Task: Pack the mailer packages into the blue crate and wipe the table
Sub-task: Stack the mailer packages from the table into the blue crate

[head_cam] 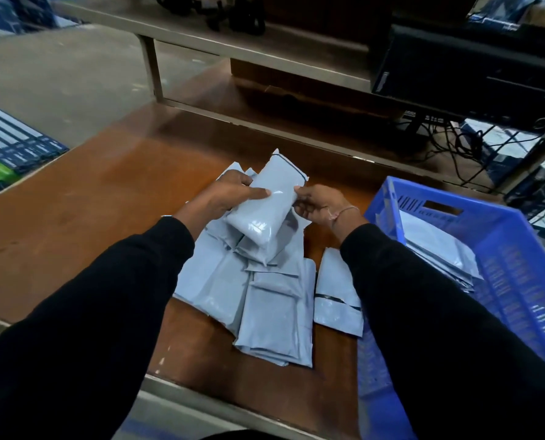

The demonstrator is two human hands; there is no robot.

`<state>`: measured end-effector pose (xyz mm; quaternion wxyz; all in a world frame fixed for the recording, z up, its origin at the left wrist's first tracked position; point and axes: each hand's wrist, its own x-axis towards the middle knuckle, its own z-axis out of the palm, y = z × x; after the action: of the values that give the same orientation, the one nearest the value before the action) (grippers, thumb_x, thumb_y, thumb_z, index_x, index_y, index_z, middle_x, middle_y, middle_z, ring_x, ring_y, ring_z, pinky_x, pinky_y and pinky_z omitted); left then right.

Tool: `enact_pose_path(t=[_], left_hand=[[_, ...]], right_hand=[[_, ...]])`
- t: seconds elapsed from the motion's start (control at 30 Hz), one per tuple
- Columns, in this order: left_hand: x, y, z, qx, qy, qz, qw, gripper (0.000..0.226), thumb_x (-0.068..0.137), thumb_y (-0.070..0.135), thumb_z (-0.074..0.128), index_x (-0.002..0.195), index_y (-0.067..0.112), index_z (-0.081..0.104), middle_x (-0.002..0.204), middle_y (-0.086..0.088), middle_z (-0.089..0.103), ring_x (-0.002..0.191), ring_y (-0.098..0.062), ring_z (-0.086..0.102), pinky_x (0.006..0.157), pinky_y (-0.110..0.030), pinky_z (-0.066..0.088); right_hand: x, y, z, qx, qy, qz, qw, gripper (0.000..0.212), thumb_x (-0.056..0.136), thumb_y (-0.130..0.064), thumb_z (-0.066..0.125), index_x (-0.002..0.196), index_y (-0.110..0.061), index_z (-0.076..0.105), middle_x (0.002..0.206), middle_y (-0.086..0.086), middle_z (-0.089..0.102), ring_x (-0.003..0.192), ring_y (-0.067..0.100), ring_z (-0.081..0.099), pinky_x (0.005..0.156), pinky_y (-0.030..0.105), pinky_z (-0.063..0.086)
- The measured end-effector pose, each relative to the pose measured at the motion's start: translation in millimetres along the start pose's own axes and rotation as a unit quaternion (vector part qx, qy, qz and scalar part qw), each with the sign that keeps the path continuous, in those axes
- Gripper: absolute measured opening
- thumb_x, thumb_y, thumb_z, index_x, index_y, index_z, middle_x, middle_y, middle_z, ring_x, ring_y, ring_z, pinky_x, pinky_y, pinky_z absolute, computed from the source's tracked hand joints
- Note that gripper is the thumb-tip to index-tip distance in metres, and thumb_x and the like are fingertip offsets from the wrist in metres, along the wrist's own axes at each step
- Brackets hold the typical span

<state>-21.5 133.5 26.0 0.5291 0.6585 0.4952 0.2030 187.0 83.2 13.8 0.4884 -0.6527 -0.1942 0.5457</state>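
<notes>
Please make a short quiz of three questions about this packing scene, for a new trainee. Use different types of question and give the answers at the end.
1. True or false: the blue crate already has grey mailers inside it.
2. Multiple choice: how is the raised mailer held? A) by the left hand only; B) by the right hand only; C) by both hands; D) it lies loose on the pile.
3. Fill the gap: the pile of mailers lies on the brown ____, to the left of the crate.

Key
1. True; grey mailers lie along its left wall.
2. C; each hand grips one side of it, above the pile.
3. table.
</notes>
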Motion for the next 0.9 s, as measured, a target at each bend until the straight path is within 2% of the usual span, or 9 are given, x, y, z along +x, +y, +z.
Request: enact_pose_path(t=[0.1, 0.17, 0.23, 0.33, 0.43, 0.47, 0.57, 0.67, 0.9], left_hand=[[-1.9, -3.2, -1.7, -0.022, 0.052, 0.012, 0.998, 0.038, 0.086, 0.033, 0.082, 0.11, 0.015, 0.059, 0.1, -0.003, 0.067, 0.088, -0.019, 0.067, 0.069, -0.031, 0.055], [-3.6, -4.9, -3.0, -0.044, 0.075, 0.018, 0.996, 0.033, 0.09, 0.03, 0.078, 0.109, 0.015, 0.056, 0.097, -0.001, 0.064, 0.084, -0.016, 0.064, 0.067, -0.03, 0.053], [-5.3, -5.0, -4.6, -0.065, 0.081, 0.013, 0.995, 0.032, 0.092, 0.029, 0.075, 0.111, 0.015, 0.054, 0.094, 0.001, 0.061, 0.082, -0.014, 0.062, 0.064, -0.029, 0.05], [-8.0, -5.2, -7.1, -0.066, 0.071, -0.008, 0.995, 0.041, 0.091, 0.033, 0.076, 0.118, 0.019, 0.049, 0.098, 0.002, 0.059, 0.085, -0.015, 0.06, 0.065, -0.03, 0.05], [-9.7, -7.0, -8.0, -0.067, 0.064, -0.013, 0.996, 0.046, 0.09, 0.035, 0.076, 0.124, 0.021, 0.048, 0.103, 0.0, 0.06, 0.088, -0.017, 0.062, 0.065, -0.03, 0.05], [-10.2, -7.5, -8.8, -0.069, 0.07, -0.009, 0.995, 0.047, 0.09, 0.035, 0.076, 0.125, 0.021, 0.048, 0.104, 0.0, 0.06, 0.089, -0.017, 0.062, 0.065, -0.031, 0.051], [-7.2, -8.3, -10.1, -0.081, 0.085, 0.003, 0.993, 0.05, 0.091, 0.035, 0.075, 0.13, 0.019, 0.047, 0.109, -0.001, 0.061, 0.09, -0.016, 0.063, 0.062, -0.03, 0.05], [-4.5, -3.8, -4.4, -0.098, 0.086, 0.009, 0.991, 0.048, 0.093, 0.033, 0.073, 0.13, 0.018, 0.046, 0.109, -0.001, 0.06, 0.089, -0.014, 0.061, 0.061, -0.029, 0.048], [-7.6, 15.3, 28.3, -0.124, 0.049, -0.007, 0.991, 0.039, 0.098, 0.035, 0.065, 0.128, 0.019, 0.047, 0.119, -0.005, 0.064, 0.101, -0.022, 0.065, 0.09, -0.041, 0.056]], right_hand=[[3.7, 15.0, -0.9, -0.086, 0.065, 0.002, 0.994, 0.021, 0.099, -0.018, 0.056, 0.079, -0.016, 0.053, 0.076, 0.004, 0.048, 0.063, 0.016, 0.047, 0.046, 0.023, 0.046], [4.2, 26.2, -0.6, -0.144, 0.07, 0.005, 0.987, 0.01, 0.098, -0.021, 0.056, 0.097, -0.011, 0.06, 0.088, 0.002, 0.051, 0.075, 0.016, 0.052, 0.057, 0.024, 0.05], [4.9, 35.0, -0.1, -0.175, 0.087, 0.027, 0.98, 0.018, 0.097, -0.02, 0.062, 0.107, -0.006, 0.057, 0.093, 0.004, 0.052, 0.086, 0.021, 0.051, 0.072, 0.029, 0.047], [0.4, 38.2, 5.7, -0.167, 0.072, 0.046, 0.982, 0.011, 0.094, -0.013, 0.066, 0.099, -0.01, 0.056, 0.094, 0.01, 0.056, 0.074, 0.022, 0.053, 0.064, 0.034, 0.049], [3.9, 37.0, 5.6, -0.158, 0.058, 0.012, 0.986, 0.016, 0.094, -0.005, 0.062, 0.081, -0.012, 0.056, 0.103, 0.012, 0.059, 0.09, 0.025, 0.059, 0.091, 0.043, 0.054], [2.8, 33.5, 4.1, -0.137, 0.049, 0.012, 0.989, 0.022, 0.097, -0.001, 0.057, 0.078, -0.012, 0.054, 0.098, 0.012, 0.06, 0.088, 0.024, 0.059, 0.091, 0.041, 0.055], [-5.4, 15.7, -8.9, -0.123, 0.052, -0.012, 0.991, 0.014, 0.097, 0.002, 0.053, 0.087, -0.006, 0.057, 0.092, 0.011, 0.06, 0.079, 0.023, 0.06, 0.059, 0.034, 0.059], [-14.6, -9.6, -29.4, -0.185, 0.11, -0.082, 0.973, 0.014, 0.087, 0.003, 0.067, 0.099, -0.002, 0.064, 0.109, 0.017, 0.067, 0.092, 0.031, 0.067, 0.072, 0.043, 0.06], [-51.2, -55.0, -78.5, -0.19, 0.05, -0.118, 0.973, 0.032, 0.088, -0.006, 0.071, 0.12, -0.004, 0.067, 0.118, 0.012, 0.071, 0.104, 0.029, 0.069, 0.081, 0.038, 0.06]])
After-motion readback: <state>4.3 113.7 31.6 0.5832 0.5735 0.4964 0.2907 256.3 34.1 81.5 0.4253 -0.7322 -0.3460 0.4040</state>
